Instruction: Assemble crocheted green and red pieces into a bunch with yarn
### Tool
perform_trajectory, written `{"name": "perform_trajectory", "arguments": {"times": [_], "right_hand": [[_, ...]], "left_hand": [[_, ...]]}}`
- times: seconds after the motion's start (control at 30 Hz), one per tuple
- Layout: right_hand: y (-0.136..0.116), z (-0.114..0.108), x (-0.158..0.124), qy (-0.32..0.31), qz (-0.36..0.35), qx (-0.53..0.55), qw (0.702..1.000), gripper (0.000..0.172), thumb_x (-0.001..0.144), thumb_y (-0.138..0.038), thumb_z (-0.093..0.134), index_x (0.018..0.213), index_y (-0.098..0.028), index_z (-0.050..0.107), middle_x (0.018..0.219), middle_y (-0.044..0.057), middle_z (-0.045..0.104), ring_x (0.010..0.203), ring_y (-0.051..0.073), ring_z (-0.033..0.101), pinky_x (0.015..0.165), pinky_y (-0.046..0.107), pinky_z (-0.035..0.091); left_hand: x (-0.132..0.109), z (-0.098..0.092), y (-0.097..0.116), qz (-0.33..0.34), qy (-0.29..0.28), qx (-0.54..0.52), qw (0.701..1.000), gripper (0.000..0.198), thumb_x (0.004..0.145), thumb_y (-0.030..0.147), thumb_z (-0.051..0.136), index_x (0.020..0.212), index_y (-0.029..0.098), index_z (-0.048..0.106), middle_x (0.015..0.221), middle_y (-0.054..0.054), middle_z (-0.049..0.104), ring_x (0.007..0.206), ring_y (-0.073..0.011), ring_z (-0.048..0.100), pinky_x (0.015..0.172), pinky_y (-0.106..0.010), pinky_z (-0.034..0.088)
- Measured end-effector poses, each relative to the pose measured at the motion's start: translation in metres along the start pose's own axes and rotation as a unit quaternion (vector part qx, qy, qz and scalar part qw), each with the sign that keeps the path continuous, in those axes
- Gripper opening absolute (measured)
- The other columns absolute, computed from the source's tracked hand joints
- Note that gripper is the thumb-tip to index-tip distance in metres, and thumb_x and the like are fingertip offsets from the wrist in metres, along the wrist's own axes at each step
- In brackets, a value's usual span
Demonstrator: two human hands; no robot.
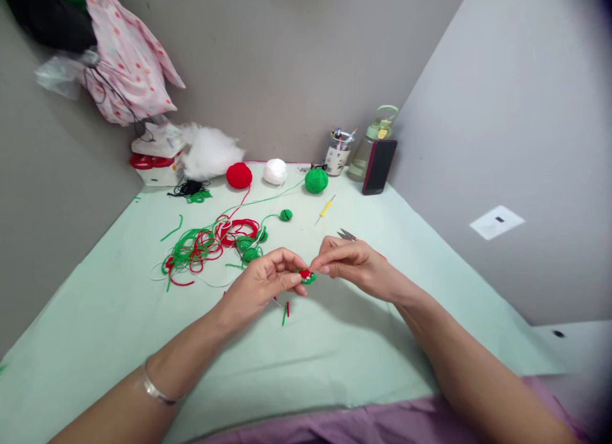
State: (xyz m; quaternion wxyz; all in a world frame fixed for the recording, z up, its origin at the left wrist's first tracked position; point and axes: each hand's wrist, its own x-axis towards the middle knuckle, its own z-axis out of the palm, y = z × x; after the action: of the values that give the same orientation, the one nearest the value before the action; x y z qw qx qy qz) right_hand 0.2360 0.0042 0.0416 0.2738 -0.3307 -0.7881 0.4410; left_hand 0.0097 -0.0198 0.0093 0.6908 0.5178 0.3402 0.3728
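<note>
My left hand (265, 281) and my right hand (351, 264) meet over the middle of the pale green table cover (335, 355). Between their fingertips sits a small red and green crocheted piece (306, 276). The left fingers pinch it from the left; the right fingertips pinch it from the right. A pair of small scissors (347, 235) pokes out from behind my right hand, whether held or lying there I cannot tell. Short red and green yarn scraps (285, 313) lie just below the hands.
A tangle of red and green yarn (205, 243) with small green crocheted pieces (248, 248) lies left of the hands. Red (239, 175), white (275, 171) and green (316, 180) yarn balls, white stuffing (210, 152), a yellow-handled hook (326, 208), a jar (337, 153), a bottle (370, 148) and a phone (379, 166) stand at the back.
</note>
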Motion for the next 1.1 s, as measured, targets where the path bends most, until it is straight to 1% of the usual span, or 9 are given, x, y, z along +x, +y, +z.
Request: {"name": "perform_trajectory", "arguments": {"times": [0.23,0.37,0.47,0.57,0.67,0.73,0.87,1.0,1.1], "right_hand": [[0.004,-0.005,0.000,-0.035,0.001,0.046,0.998,0.020,0.095,-0.029,0.060,0.101,-0.022,0.077,0.077,0.000,0.053,0.072,0.011,0.052,0.069,0.026,0.044],[0.002,-0.004,0.002,-0.034,0.039,0.064,0.997,0.017,0.092,-0.028,0.063,0.096,-0.020,0.076,0.078,0.000,0.054,0.070,0.011,0.051,0.066,0.025,0.043],[0.000,0.003,0.004,0.012,0.078,0.069,0.995,0.013,0.089,-0.028,0.067,0.092,-0.017,0.074,0.079,0.001,0.058,0.069,0.011,0.053,0.065,0.025,0.045],[-0.001,0.012,0.004,0.075,0.078,0.043,0.993,0.010,0.087,-0.026,0.068,0.088,-0.016,0.072,0.083,0.002,0.062,0.069,0.011,0.057,0.065,0.026,0.049],[-0.003,0.023,0.000,0.116,0.031,-0.037,0.992,0.010,0.091,-0.019,0.061,0.093,-0.017,0.070,0.086,0.004,0.065,0.073,0.013,0.061,0.067,0.026,0.051],[-0.006,0.031,-0.003,0.125,-0.037,-0.114,0.985,0.018,0.095,-0.015,0.052,0.104,-0.018,0.067,0.091,0.006,0.068,0.080,0.014,0.064,0.071,0.026,0.052],[-0.006,0.041,-0.007,0.121,-0.183,-0.320,0.922,0.022,0.097,-0.011,0.046,0.113,-0.017,0.060,0.102,0.011,0.071,0.089,0.016,0.067,0.073,0.026,0.053],[-0.002,0.044,-0.007,0.102,-0.216,-0.465,0.853,0.021,0.096,-0.006,0.044,0.101,-0.015,0.062,0.099,0.010,0.073,0.082,0.016,0.069,0.062,0.024,0.049],[-0.007,0.046,-0.007,0.127,-0.261,-0.489,0.822,0.017,0.093,-0.006,0.050,0.098,-0.015,0.063,0.101,0.009,0.075,0.073,0.014,0.068,0.060,0.025,0.048]], "left_hand": [[-0.001,0.000,-0.001,0.000,-0.017,-0.002,1.000,0.017,0.086,0.031,0.068,0.097,0.020,0.062,0.088,0.001,0.063,0.078,-0.0148,0.069,0.074,-0.027,0.048],[-0.001,0.000,0.001,-0.001,-0.018,-0.007,1.000,0.017,0.084,0.030,0.070,0.095,0.019,0.063,0.087,0.001,0.063,0.076,-0.0139,0.069,0.076,-0.027,0.048],[-0.001,0.001,0.002,-0.004,-0.007,-0.017,1.000,0.017,0.083,0.031,0.072,0.093,0.019,0.065,0.086,0.001,0.064,0.075,-0.0136,0.068,0.076,-0.027,0.048],[-0.001,0.002,0.001,-0.007,0.018,-0.027,0.999,0.019,0.082,0.031,0.073,0.093,0.018,0.065,0.087,0.000,0.067,0.076,-0.0137,0.068,0.075,-0.027,0.048],[0.001,0.003,0.000,-0.006,0.051,-0.037,0.998,0.023,0.078,0.031,0.076,0.093,0.017,0.064,0.087,0.000,0.067,0.075,-0.0133,0.067,0.076,-0.027,0.048],[0.002,0.003,-0.001,-0.005,0.072,-0.041,0.997,0.026,0.076,0.032,0.078,0.091,0.017,0.063,0.087,0.000,0.067,0.074,-0.0124,0.066,0.077,-0.027,0.049],[0.004,0.004,-0.003,-0.006,0.100,-0.038,0.994,0.030,0.075,0.036,0.078,0.090,0.016,0.060,0.079,0.001,0.065,0.073,-0.0114,0.064,0.074,-0.024,0.048],[0.005,0.006,-0.006,-0.011,0.106,-0.040,0.993,0.034,0.071,0.038,0.081,0.084,0.016,0.058,0.071,0.003,0.062,0.067,-0.0105,0.062,0.068,-0.023,0.047],[0.006,0.007,-0.006,-0.005,0.114,-0.029,0.993,0.034,0.067,0.034,0.082,0.082,0.016,0.057,0.070,0.004,0.060,0.065,-0.0092,0.059,0.062,-0.021,0.045]]}}
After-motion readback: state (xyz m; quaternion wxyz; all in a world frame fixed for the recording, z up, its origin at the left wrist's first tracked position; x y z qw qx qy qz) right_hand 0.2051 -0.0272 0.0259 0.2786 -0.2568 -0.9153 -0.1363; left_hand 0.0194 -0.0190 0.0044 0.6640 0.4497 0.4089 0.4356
